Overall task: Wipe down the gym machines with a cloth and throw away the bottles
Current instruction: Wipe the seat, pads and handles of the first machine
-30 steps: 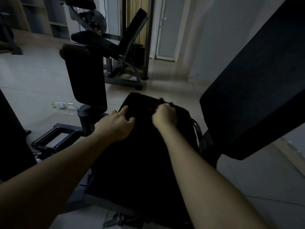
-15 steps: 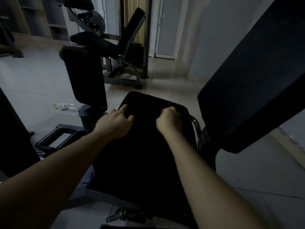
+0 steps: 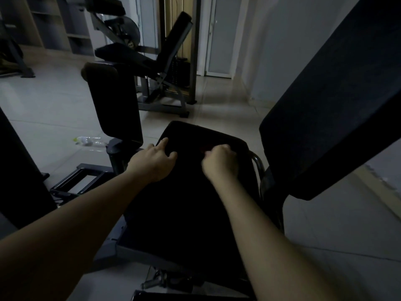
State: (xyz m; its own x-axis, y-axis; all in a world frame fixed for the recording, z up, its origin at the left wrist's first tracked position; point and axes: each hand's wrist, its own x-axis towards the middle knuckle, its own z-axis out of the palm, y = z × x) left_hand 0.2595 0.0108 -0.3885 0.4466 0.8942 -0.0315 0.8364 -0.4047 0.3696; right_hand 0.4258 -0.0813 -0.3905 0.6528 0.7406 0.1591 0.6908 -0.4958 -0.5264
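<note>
So, progress check. The seat point(image 3: 186, 203) is right under both my hands. My right hand point(image 3: 219, 162) is balled into a fist on it, near the far edge, fingers curled tight round the cloth point(image 3: 204, 149). It's really dim in here, so all you can see of the cloth is a reddish scrap poking out on the thumb side. My left hand point(image 3: 154, 162) lies on the seat's left edge with the fingers loosely bent, just bracing and holding nothing.

I'd say I'm mid-wipe on this seat and early in the whole job. The big back pad point(image 3: 325, 109) to the right of my right fist looks like the next one to do. So does the upright pad point(image 3: 112, 105) just past my left fingers. I can't tell from the look of either whether it's clean.

The bottle point(image 3: 91, 141) lies on its side on the floor point(image 3: 43, 109), out left of my left hand, not binned yet. Farther beyond my fingertips there's another machine point(image 3: 152, 61) by the door, so plenty left.
</note>
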